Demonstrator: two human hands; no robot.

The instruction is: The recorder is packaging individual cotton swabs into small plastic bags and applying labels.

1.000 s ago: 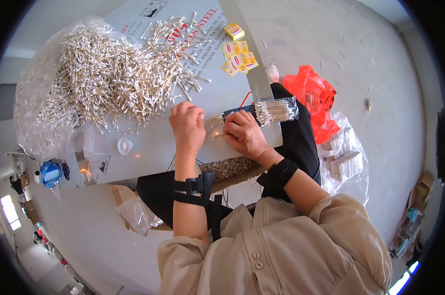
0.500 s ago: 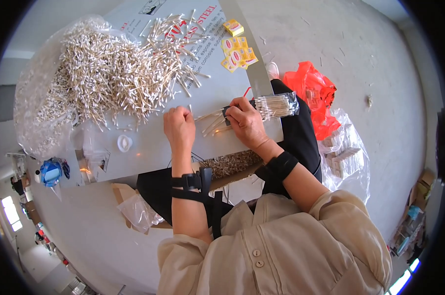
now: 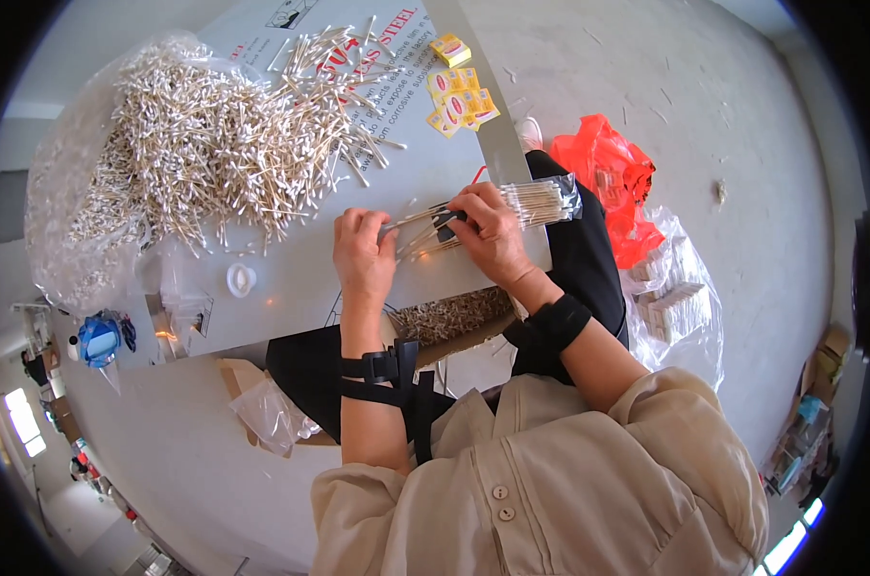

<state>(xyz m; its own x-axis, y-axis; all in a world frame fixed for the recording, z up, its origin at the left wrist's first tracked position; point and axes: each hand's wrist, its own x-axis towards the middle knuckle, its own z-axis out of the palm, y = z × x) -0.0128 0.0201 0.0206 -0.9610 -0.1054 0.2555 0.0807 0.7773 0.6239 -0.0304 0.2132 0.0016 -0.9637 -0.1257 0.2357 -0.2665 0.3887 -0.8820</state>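
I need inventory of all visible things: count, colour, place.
Table: one, grey, centre
Cotton swab pile: uncountable, white-tipped, upper left
Clear bag: one, clear, around pile
Cotton swabs: uncounted, white-tipped, by both hands
Dark piece: one, black, amid these
Yellow cards: several, yellow-white, upper right tabletop
Card stack: one, yellow, above cards
Round container: one, white, front-left tabletop
Bundle: one, blue, left table corner
Plastic bag: one, red, right floor
Packet bag: one, clear, right floor
Cardboard boxes: two, brown, below table front
Background clutter: uncounted, mixed, far edges
Shirt: one, beige, bottom
Wristbands: two, black, forearms
Trousers: one, black, centre
Shoe: one, pale, beyond table
Left hand: one, bare, beside swabs
Right hand: one, bare, over swabs
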